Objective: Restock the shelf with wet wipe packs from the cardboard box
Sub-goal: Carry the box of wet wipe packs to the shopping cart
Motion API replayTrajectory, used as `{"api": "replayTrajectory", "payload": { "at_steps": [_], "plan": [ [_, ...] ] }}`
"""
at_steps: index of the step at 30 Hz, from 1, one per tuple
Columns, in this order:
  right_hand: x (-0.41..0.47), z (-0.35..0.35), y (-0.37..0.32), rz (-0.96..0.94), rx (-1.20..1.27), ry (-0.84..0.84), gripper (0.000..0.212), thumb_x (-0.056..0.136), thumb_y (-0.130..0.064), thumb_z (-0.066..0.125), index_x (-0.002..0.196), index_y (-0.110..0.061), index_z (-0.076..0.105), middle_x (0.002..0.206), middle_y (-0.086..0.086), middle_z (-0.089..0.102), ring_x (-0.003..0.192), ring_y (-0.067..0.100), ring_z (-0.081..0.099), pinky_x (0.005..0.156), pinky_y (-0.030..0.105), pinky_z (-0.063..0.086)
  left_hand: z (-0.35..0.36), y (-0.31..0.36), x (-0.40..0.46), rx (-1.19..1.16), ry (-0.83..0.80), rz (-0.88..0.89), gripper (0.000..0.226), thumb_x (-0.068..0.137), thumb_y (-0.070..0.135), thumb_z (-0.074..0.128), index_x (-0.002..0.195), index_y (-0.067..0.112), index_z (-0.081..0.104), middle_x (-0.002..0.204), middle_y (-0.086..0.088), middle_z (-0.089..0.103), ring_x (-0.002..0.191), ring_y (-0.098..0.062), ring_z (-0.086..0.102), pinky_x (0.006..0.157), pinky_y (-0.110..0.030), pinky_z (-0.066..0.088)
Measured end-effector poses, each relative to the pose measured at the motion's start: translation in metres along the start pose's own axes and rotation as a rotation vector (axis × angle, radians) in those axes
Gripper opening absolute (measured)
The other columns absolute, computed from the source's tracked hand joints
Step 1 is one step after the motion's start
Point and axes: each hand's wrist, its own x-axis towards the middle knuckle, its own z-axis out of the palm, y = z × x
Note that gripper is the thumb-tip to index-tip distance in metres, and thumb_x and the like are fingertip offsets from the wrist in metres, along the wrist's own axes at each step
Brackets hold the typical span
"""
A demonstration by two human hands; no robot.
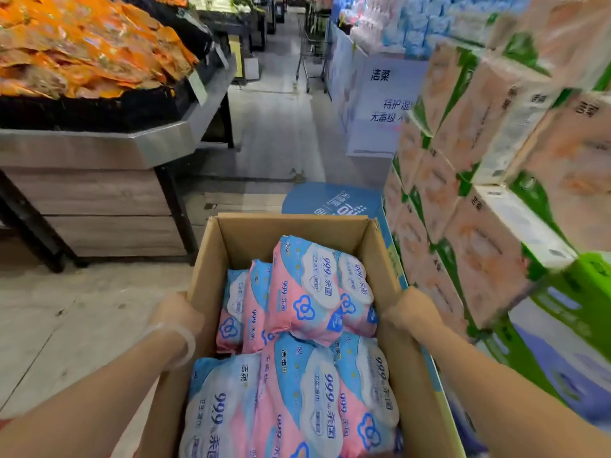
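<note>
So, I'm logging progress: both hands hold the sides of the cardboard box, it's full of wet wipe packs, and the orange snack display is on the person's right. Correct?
Not quite. The head view shows the orange snack display on the person's left. The rest stands: the left hand and right hand hold the sides of the cardboard box, which is full of wet wipe packs.

You have the cardboard box (291, 226) straight in front of you, your left hand (175, 317) on its left wall and your right hand (411, 314) on its right wall. Inside it, wet wipe packs (307, 292) lie stacked, some near you, others toward the far end. To your left stands a display table (99, 150) with snack bags (82, 51) piled on top. To your right rise stacked tissue packs (489, 153). The aisle floor (277, 127) runs ahead between them.
</note>
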Motion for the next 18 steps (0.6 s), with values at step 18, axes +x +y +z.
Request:
{"api": "replayTrajectory", "payload": {
  "at_steps": [18],
  "plan": [
    [0.544,-0.122,-0.295,0.062,0.016,0.058,0.03,0.084,-0.013,0.064,0.106,0.007,0.061,0.103,0.023,0.064,0.103,0.035,0.063,0.064,0.029,0.038,0.015,0.365,0.538,0.135,0.018,0.082,0.025,0.083,0.002,0.052,0.106,-0.001,0.062,0.099,-0.021,0.065,0.093,-0.037,0.061,0.068,-0.034,0.042]
  ]
}}
